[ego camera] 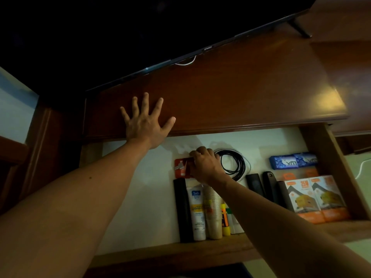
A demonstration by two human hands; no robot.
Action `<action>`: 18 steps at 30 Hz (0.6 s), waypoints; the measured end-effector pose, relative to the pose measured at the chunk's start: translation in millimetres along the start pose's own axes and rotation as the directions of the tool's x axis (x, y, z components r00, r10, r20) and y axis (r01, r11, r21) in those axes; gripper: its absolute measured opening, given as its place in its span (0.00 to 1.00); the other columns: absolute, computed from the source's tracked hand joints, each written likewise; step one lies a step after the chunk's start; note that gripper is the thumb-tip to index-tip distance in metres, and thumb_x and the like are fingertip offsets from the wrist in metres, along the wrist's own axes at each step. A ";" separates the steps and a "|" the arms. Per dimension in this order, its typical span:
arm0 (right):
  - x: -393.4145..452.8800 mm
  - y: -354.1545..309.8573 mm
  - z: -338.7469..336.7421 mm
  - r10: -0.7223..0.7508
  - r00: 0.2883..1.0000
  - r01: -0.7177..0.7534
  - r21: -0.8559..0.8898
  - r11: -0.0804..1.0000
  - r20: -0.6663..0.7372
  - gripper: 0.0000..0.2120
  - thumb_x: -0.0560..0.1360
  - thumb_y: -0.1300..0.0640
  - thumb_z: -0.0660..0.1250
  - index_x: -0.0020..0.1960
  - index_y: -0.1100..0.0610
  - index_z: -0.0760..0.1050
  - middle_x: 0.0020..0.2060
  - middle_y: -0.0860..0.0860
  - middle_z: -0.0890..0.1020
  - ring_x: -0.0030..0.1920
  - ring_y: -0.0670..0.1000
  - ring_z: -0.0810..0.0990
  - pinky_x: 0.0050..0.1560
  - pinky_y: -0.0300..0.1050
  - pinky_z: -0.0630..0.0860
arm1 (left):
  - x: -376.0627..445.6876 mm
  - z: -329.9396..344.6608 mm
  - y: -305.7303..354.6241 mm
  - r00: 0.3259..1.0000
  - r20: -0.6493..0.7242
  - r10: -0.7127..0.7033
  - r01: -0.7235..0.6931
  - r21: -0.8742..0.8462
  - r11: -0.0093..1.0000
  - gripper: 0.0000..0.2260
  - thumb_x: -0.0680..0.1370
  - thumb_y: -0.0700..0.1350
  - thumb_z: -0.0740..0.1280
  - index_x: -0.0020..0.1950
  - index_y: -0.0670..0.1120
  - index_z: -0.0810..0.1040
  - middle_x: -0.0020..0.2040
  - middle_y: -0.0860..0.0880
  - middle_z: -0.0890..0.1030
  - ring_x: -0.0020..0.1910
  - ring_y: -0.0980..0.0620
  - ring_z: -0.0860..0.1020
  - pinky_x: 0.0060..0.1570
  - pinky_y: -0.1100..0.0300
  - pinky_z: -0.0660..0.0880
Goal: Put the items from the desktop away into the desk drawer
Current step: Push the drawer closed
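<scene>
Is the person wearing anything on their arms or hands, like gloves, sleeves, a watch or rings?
No. Both forearms are bare up to the frame edge: no sleeves show. The left hand and right hand have no gloves, and no watch, bracelet or ring is visible. The dim light could hide small details.

desktop (241,87): wood, polished, glossy | drawer (321,141): wood walls, matt white lining | boxes (317,199): printed card | cable (234,163): black, smooth | tube (197,213): glossy plastic

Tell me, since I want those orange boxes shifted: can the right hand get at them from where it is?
Probably yes: the right hand is inside the open drawer holding a red packet; the orange boxes lie uncovered further right.
</scene>
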State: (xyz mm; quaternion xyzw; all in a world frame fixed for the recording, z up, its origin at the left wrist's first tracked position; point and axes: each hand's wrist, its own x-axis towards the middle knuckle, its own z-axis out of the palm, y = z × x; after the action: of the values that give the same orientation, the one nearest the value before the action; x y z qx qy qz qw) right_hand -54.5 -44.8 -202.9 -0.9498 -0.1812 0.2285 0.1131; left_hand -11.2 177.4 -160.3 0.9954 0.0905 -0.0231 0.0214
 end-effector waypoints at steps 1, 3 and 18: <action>-3.2 1.2 -2.0 0.002 1.000 -0.002 0.011 1.000 -0.008 0.24 0.80 0.45 0.61 0.74 0.52 0.68 0.70 0.55 0.70 0.71 0.60 0.66 0.70 0.63 0.63 | 0.0 -1.3 0.1 1.000 0.018 -0.003 0.003 0.003 1.000 0.37 0.75 0.75 0.40 0.81 0.60 0.47 0.82 0.45 0.47 0.80 0.36 0.45 0.72 0.28 0.45; -10.7 4.7 -7.0 0.000 0.999 0.001 0.029 1.000 -0.034 0.23 0.81 0.45 0.61 0.73 0.52 0.68 0.70 0.55 0.70 0.71 0.59 0.66 0.70 0.62 0.63 | 1.0 -4.8 -0.1 0.998 0.066 -0.014 0.014 0.008 1.000 0.37 0.74 0.75 0.39 0.80 0.61 0.44 0.82 0.46 0.43 0.80 0.37 0.42 0.72 0.29 0.43; -125.6 93.6 -61.2 -0.032 0.973 0.056 0.101 0.993 -0.230 0.20 0.79 0.51 0.63 0.70 0.52 0.71 0.67 0.53 0.73 0.66 0.57 0.71 0.65 0.57 0.71 | -164.2 -21.3 70.4 0.986 0.163 0.023 0.020 -0.256 0.967 0.26 0.82 0.59 0.59 0.79 0.54 0.61 0.81 0.49 0.56 0.80 0.43 0.52 0.75 0.37 0.48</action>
State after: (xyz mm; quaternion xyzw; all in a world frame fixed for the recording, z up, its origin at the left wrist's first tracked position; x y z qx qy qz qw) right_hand -102.2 -187.7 -128.1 -0.9581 -0.1755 0.1250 0.1889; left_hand -158.9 79.8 -128.2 0.9790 0.0899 -0.0931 0.1572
